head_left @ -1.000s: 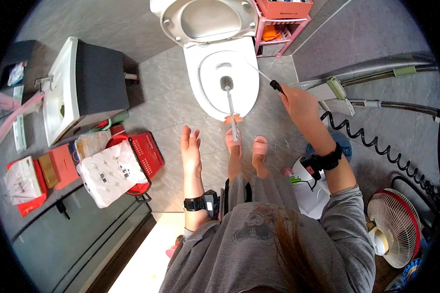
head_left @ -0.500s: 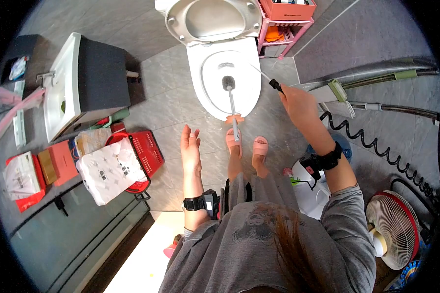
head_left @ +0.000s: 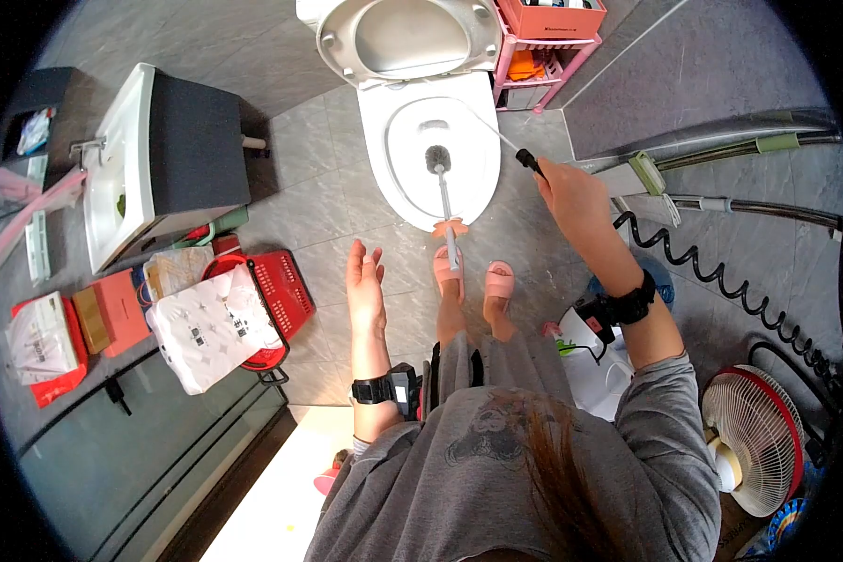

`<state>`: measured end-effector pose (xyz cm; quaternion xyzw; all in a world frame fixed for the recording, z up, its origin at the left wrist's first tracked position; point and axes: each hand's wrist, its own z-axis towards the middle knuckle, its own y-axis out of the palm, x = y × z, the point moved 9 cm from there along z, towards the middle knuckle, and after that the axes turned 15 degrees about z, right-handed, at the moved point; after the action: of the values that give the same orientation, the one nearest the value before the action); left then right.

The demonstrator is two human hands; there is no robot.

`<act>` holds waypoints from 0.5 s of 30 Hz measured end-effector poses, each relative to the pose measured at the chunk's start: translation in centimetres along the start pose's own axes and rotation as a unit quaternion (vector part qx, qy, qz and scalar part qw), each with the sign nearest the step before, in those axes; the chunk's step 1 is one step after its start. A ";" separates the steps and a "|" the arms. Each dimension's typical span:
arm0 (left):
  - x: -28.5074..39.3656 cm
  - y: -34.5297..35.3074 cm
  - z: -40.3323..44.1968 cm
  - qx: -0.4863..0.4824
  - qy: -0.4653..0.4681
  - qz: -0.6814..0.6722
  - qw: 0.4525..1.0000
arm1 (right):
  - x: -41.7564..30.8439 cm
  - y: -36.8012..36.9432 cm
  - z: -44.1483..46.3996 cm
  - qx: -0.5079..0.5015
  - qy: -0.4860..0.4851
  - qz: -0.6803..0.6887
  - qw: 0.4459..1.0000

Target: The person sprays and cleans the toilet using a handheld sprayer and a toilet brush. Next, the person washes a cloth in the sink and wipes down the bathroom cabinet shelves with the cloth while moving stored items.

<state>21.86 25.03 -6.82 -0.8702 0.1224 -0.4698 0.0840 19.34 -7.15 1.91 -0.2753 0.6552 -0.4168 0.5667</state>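
Note:
My right hand (head_left: 573, 201) is wrapped round a black spray nozzle (head_left: 527, 160), and a thin jet of water runs from it into the white toilet bowl (head_left: 478, 178). A toilet brush (head_left: 444, 192) rests in the bowl, its dark bristles near the drain and its grey handle sticking out over the front rim above an orange guard (head_left: 451, 228). My left hand (head_left: 364, 281) is raised beside the toilet front with its fingers apart and nothing in it.
At the left stand a washbasin (head_left: 117, 183) and a red basket (head_left: 286, 295) under a white package (head_left: 206, 332). A pink shelf (head_left: 571, 56) stands right of the toilet. A coiled black hose (head_left: 712, 272), a white bucket (head_left: 599, 384) and a fan (head_left: 754, 436) are at the right.
The view has shifted slightly from the first frame. The nozzle in my right hand has tilted a little, and the water jet now shows longer. My left hand has stayed still.

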 end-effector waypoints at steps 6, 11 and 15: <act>0.2 0.1 -0.1 -0.010 0.000 0.016 1.000 | -0.6 0.2 0.2 -0.030 0.006 -0.015 0.999; 0.0 -0.2 0.1 0.002 -0.001 0.006 1.000 | -1.0 0.5 0.2 -0.033 0.005 -0.001 0.999; 0.0 -0.2 0.1 0.001 0.001 0.007 1.000 | -1.3 0.5 0.3 -0.041 0.006 0.010 0.999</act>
<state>21.92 25.28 -6.82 -0.8687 0.1284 -0.4702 0.0885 19.97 -5.92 2.12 -0.2890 0.6777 -0.3860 0.5553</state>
